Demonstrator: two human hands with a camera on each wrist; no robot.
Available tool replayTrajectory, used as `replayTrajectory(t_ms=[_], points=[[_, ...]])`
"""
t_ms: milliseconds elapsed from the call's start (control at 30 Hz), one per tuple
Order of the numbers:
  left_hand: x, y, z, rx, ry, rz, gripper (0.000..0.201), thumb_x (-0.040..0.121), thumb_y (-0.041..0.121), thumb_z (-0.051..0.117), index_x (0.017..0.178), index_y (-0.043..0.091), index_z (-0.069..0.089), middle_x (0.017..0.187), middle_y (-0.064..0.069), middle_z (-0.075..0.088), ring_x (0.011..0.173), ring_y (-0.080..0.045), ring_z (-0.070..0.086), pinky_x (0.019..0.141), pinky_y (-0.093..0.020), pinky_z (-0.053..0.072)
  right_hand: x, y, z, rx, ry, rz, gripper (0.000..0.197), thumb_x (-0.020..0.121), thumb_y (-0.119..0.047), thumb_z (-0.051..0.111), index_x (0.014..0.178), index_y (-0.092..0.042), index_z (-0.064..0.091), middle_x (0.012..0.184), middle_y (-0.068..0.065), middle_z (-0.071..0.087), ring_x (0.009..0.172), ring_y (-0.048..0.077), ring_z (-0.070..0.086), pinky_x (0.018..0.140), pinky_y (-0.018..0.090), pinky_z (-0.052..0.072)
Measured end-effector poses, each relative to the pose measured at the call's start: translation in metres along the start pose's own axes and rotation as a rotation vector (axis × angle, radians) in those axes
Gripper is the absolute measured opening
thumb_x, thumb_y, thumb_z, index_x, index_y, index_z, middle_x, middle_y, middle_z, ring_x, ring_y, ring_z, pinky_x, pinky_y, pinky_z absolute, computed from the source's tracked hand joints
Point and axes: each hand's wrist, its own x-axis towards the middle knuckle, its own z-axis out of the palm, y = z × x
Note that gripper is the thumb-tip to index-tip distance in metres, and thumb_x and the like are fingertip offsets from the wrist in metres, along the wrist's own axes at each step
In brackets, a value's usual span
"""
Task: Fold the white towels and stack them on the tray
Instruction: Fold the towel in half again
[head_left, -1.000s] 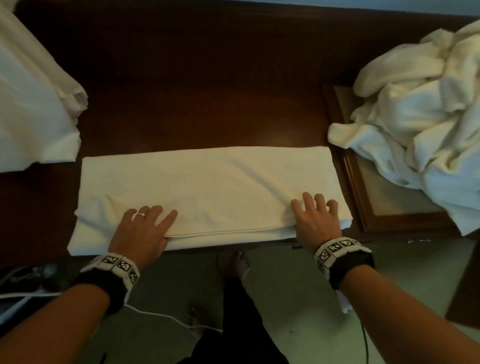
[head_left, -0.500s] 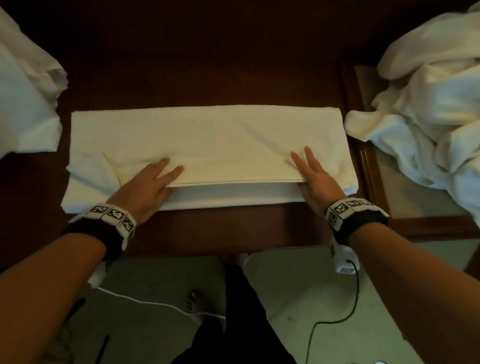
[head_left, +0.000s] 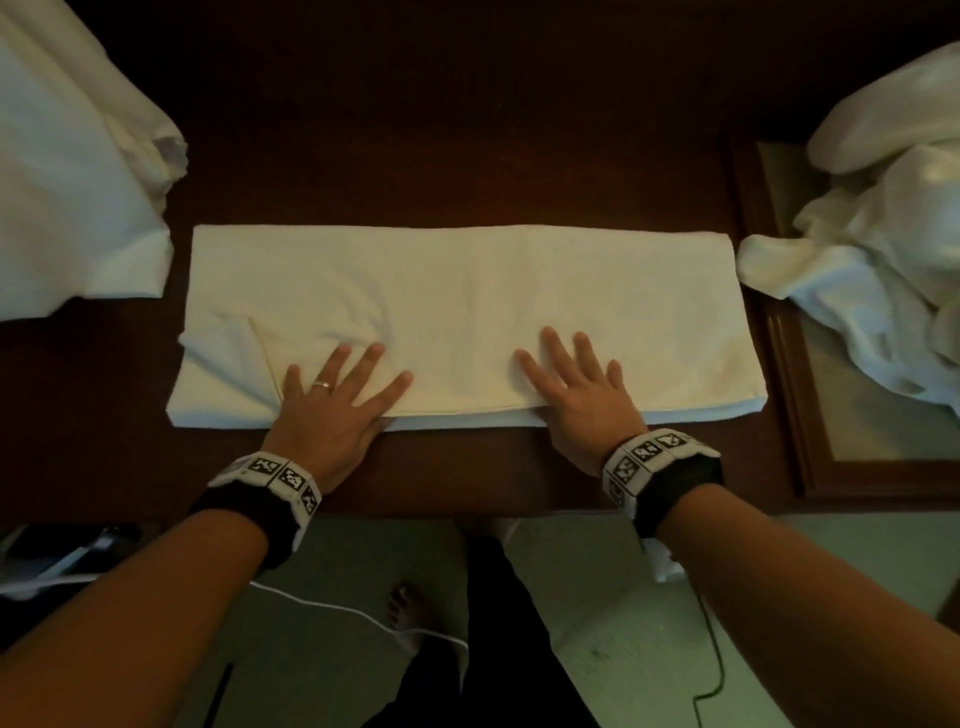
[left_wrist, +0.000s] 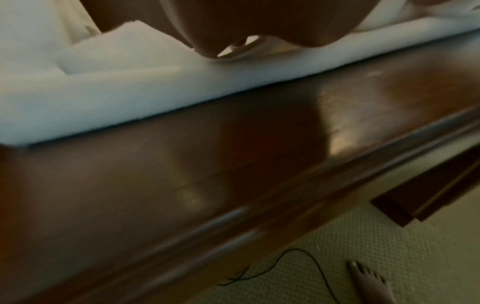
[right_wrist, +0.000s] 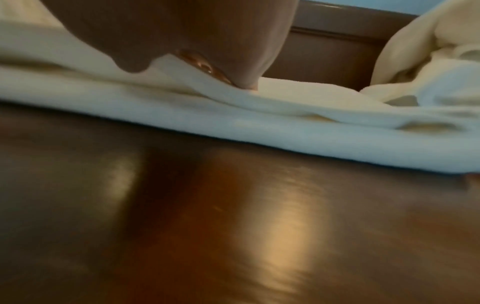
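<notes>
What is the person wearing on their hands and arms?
Both forearms are bare, with no sleeves. Each wrist has a black band edged with white blocks printed with black-and-white square patterns. The left hand has a silver ring on one finger. The right hand shows no ring from above.

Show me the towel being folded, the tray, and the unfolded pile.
folded towel (head_left: 519, 291): head view, flat top layer.
tray (head_left: 795, 395): head view, bare wooden left rim.
unfolded pile (head_left: 883, 270): head view, crumpled middle.
</notes>
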Motion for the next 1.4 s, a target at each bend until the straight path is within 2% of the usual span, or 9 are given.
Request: replayTrajectory(t_ms=[267,500,633,733,1000,1100,1233,1333,1400], points=[[-0.012,-0.008,0.016,-0.007,0.003,0.049,0.059,0.098,0.051,0.026,0.155,0.035,0.024,0.162,-0.011,0.03,0.143,-0.043,0.037,0.099,-0.073,0.035,-0.015,0.002,0.012,-0.112,-0.05,-0.098,0.063,0.103,-0.034,0.036,0.153,-0.045,-0.001,0.165,-0.002,-0.015,0.148,0.044,-0.014,0.112,0.072,0.013],[-0.059,-0.034,0.012,-0.129,-0.103,-0.428,0.085,0.078,0.089,-0.001,0.152,0.051,-0.017,0.168,-0.005,-0.012,0.149,-0.048,0.009,0.114,-0.064,0.025,-0.007,-0.017,0.008,-0.143,-0.126,-0.014,0.075,0.101,-0.022,0.038,0.15,-0.046,-0.013,0.161,-0.005,-0.028,0.146,0.043,-0.022,0.114,0.07,0.013],[-0.053,-0.016,-0.005,-0.127,-0.069,-0.416,0.092,0.08,0.082,-0.009,0.159,0.037,0.002,0.168,-0.014,0.001,0.152,-0.041,0.009,0.117,-0.062,0.02,-0.008,-0.023,0.001,-0.112,-0.13,-0.013,0.07,0.102,-0.02,0.035,0.153,-0.044,-0.007,0.162,-0.004,-0.026,0.147,0.04,-0.02,0.116,0.066,0.012],[-0.023,0.004,-0.01,-0.201,-0.016,-0.299,0.082,0.088,0.077,-0.004,0.159,0.037,-0.003,0.169,-0.007,-0.008,0.155,-0.033,-0.002,0.119,-0.065,0.011,-0.012,-0.012,-0.005,-0.061,-0.096,0.026,0.077,0.097,-0.008,0.04,0.156,-0.036,0.001,0.164,-0.001,-0.017,0.151,0.031,-0.011,0.12,0.057,0.013],[-0.008,0.009,0.0,-0.284,-0.176,-0.467,0.082,0.079,0.091,0.006,0.141,0.056,-0.034,0.157,0.003,-0.042,0.15,-0.037,-0.023,0.114,-0.074,0.003,-0.044,0.048,-0.007,-0.003,0.114,0.27,0.068,0.086,0.006,0.055,0.149,-0.015,0.037,0.161,0.009,0.026,0.145,0.039,0.025,0.11,0.056,0.034],[-0.016,-0.002,-0.001,-0.288,-0.215,-0.472,0.085,0.08,0.091,0.011,0.143,0.055,-0.032,0.158,0.003,-0.042,0.15,-0.037,-0.023,0.115,-0.073,0.003,-0.067,0.054,-0.003,-0.004,0.206,0.225,0.059,0.081,0.013,0.058,0.136,-0.007,0.053,0.148,0.017,0.046,0.135,0.043,0.043,0.098,0.058,0.048],[-0.023,-0.001,-0.008,-0.252,-0.17,-0.478,0.088,0.086,0.085,0.026,0.155,0.046,-0.013,0.166,-0.003,-0.022,0.153,-0.038,-0.01,0.117,-0.068,0.011,-0.094,0.059,0.0,0.082,0.081,0.278,0.054,0.086,-0.001,0.055,0.139,-0.013,0.054,0.152,0.005,0.043,0.139,0.03,0.042,0.108,0.044,0.042],[-0.015,0.014,-0.016,-0.244,-0.076,-0.474,0.085,0.092,0.072,0.039,0.16,0.029,0.011,0.167,-0.013,-0.002,0.153,-0.037,0.003,0.121,-0.059,0.014,-0.092,0.065,-0.015,0.15,0.217,0.374,0.023,0.092,-0.023,0.053,0.104,-0.013,0.069,0.116,0.007,0.066,0.107,0.029,0.058,0.084,0.04,0.052],[-0.004,0.026,-0.019,-0.234,-0.005,-0.426,0.081,0.093,0.066,0.042,0.158,0.023,0.019,0.167,-0.016,0.005,0.153,-0.036,0.007,0.121,-0.057,0.016,-0.084,0.076,-0.022,0.176,0.293,0.465,0.026,0.093,-0.025,0.055,0.106,-0.008,0.069,0.112,0.012,0.064,0.104,0.033,0.057,0.083,0.041,0.051]])
